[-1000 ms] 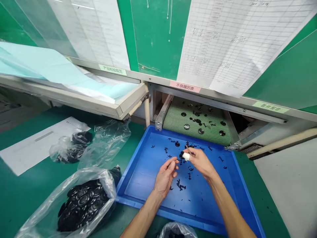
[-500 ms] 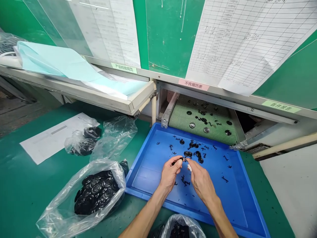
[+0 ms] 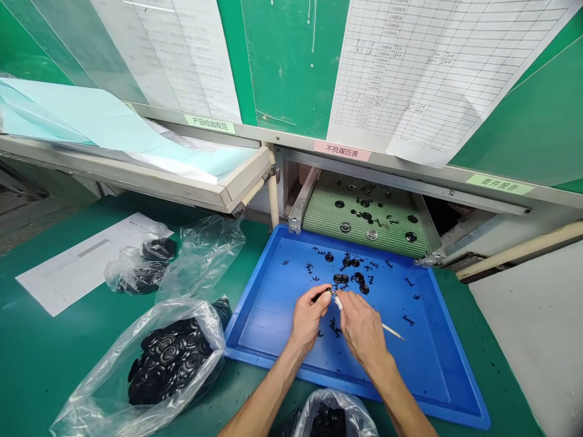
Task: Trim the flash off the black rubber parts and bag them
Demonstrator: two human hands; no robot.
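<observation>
Left hand (image 3: 310, 318): fingers (image 3: 322, 297) pinching small black ring (image 3: 328, 293) above blue tray (image 3: 251, 285), mid-tray. Right hand (image 3: 362, 331): fingers (image 3: 348, 302) gripping cotton-tipped stick (image 3: 392, 331). Loose rings (image 3: 341, 278) lying on tray; many more rings (image 3: 168, 358) remaining in plastic bag (image 3: 109, 388) beside tray's left edge.

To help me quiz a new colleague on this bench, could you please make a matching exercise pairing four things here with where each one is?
Things:
1. Blue tray
2. Wooden stick
3. Clear plastic bag of black discs
4. Pink label

Places:
A. Above the green mesh belt
B. Poking out from the right hand
C. On the green bench, left of the tray
D. Just in front of the belt

Pairs: 1-D, 2-B, 3-C, 4-A
</observation>
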